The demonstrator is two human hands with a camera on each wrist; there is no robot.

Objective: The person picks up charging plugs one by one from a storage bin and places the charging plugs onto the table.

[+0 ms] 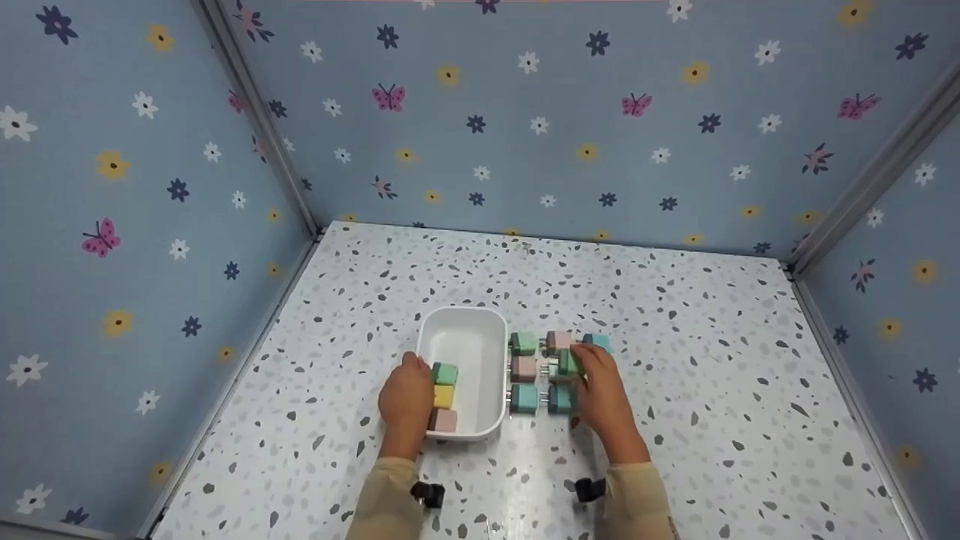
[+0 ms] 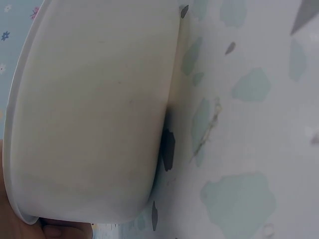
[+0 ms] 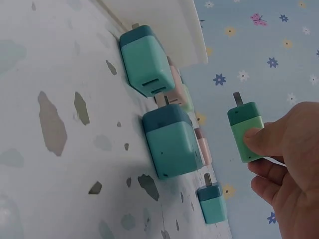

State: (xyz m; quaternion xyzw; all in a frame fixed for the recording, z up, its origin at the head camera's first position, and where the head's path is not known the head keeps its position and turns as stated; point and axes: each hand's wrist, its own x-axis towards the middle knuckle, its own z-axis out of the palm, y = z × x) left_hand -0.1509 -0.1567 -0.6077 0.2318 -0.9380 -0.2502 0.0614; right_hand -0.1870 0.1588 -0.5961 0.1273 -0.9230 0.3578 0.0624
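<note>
My right hand [image 1: 604,390] pinches a green charger plug [image 3: 245,130] between thumb and fingers, raised above the table with its metal prongs bare. My left hand [image 1: 407,397] grips the left rim of a white plastic bin [image 1: 480,322]. In the left wrist view, the fingers [image 2: 65,230] curl under that rim. Inside the bin, along its left wall, lie a green charger [image 1: 445,373], a yellow charger [image 1: 443,396] and a pink charger [image 1: 444,421]. Right of the bin, several chargers lie in rows, among them a teal charger [image 1: 523,398] and a pink charger [image 1: 523,369].
At the back of the rows are a light green charger [image 1: 523,343], another pink charger [image 1: 559,341] and a teal one [image 1: 597,342]. The speckled white table [image 1: 712,360] is bounded by blue flowered panels [image 1: 525,172] at the back and both sides.
</note>
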